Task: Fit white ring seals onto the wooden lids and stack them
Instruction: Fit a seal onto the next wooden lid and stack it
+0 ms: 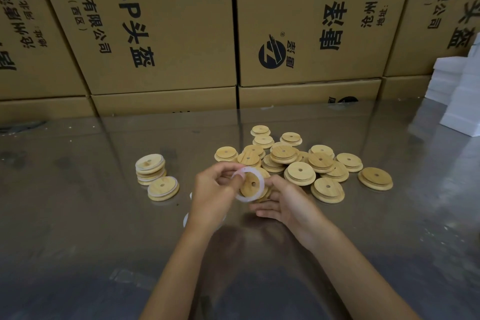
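the lid [252, 184] sits tilted between both hands above the table [78, 215], its centre hole facing the camera. the right hand [281, 201] cups it from below and behind, fingers half curled around its rim. the left hand [211, 187] pinches the ring [250, 184] at its upper left edge; the ring seems to lie partly around the lid's raised step, though blur hides the far side. loose lids [300, 161] lie just beyond the hands, a stack [150, 167] to the left. boxes [161, 23] behind read "头盔" and "有限公司".
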Motion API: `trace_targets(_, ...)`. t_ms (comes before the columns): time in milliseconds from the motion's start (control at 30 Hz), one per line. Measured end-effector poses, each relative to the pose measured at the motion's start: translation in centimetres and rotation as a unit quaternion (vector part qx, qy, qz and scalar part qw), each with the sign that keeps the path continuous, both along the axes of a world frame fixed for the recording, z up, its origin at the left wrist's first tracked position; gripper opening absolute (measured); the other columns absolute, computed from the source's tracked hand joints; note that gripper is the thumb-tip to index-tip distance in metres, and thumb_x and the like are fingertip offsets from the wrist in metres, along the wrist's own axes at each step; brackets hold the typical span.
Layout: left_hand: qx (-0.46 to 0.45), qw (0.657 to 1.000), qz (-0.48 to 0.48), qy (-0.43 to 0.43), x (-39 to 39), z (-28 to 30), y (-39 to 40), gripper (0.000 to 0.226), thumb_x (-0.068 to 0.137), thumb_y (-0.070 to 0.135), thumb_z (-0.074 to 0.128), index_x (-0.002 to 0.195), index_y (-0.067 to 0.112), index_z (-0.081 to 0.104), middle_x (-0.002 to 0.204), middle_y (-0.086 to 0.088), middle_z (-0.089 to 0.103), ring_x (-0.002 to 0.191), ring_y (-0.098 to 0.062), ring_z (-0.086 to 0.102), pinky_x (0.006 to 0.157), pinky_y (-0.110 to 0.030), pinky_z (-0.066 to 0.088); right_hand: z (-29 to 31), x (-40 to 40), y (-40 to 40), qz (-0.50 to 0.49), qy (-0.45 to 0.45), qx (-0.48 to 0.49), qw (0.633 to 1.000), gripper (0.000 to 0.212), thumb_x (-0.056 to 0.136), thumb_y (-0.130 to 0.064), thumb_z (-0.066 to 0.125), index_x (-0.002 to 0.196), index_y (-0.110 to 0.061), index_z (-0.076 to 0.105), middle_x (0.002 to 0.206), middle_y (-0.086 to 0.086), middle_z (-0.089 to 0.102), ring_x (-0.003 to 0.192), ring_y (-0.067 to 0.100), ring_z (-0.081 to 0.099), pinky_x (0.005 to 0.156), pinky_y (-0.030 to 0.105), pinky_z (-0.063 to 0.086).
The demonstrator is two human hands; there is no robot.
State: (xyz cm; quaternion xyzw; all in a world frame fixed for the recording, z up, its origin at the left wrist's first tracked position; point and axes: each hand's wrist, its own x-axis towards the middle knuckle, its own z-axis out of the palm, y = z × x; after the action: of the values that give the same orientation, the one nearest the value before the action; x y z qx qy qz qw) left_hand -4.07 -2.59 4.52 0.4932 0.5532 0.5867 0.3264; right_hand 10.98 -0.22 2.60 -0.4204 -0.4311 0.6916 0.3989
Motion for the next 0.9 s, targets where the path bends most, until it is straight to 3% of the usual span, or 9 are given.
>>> trace_targets(100,0.021,0.999,0.002,0.027,0.3,-0.25,0.03,0.015,0.085,0.004,0.069,0.083,0.018,0.072,0.086,0.0,0.074,0.074,-0.009,0.062,0.065,-0.015,0.05,0.1,-0.06,-0.19,0.032,0.0,0.01,0.999,0.033,0.098,-0.028,0.046,0.112,-0.009,0.069,0.104,0.017,0.075,0.089,0.027,0.072,0.081,0.034,0.055)
trace_targets(300,0.053,0.998,0.012,0.04,0.12,-0.31,0.02,0.015,0.08,0.006,0.074,0.079,0.021,0.075,0.087,0.007,0.072,0.072,-0.001,0.058,0.065,-0.008,0.044,0.18,-0.34,-0.22,0.032,-0.03,0.014,0.999,0.035,0.096,-0.031,0.049,0.113,-0.008,0.069,0.095,0.013,0.074,0.081,0.022,0.069,0.071,0.03,0.051)
trace_targets(500,0.049,0.998,0.003,0.05,0.07,-0.3,-0.02,0.019,0.078,0.004,0.075,0.076,0.023,0.077,0.089,0.004,0.069,0.076,-0.008,0.058,0.067,-0.01,0.043,0.06,-0.33,-0.16,0.019,-0.033,0.012,0.999,0.034,0.096,-0.03,0.051,0.112,-0.007,0.07,0.091,0.012,0.071,0.076,0.021,0.065,0.064,0.027,0.05)
trace_targets(700,0.068,0.995,0.003,0.078,-0.03,-0.26,-0.1,0.031,0.08,0.002,0.073,0.074,0.032,0.076,0.09,0.004,0.068,0.072,0.002,0.056,0.067,-0.008,0.042,0.02,-0.23,-0.06,0.01,-0.025,0.008,1.0,0.035,0.096,-0.032,0.051,0.112,-0.008,0.07,0.089,0.012,0.07,0.073,0.021,0.063,0.064,0.028,0.05)
trace_targets(900,0.078,0.991,0.012,0.104,0.1,-0.57,0.18,0.028,0.081,0.002,0.072,0.077,0.03,0.076,0.085,0.008,0.067,0.071,-0.004,0.056,0.066,-0.01,0.041,0.32,-0.23,-0.3,0.009,-0.032,0.022,0.999,0.037,0.094,-0.04,0.054,0.112,-0.011,0.07,0.091,0.011,0.071,0.076,0.021,0.063,0.066,0.03,0.051)
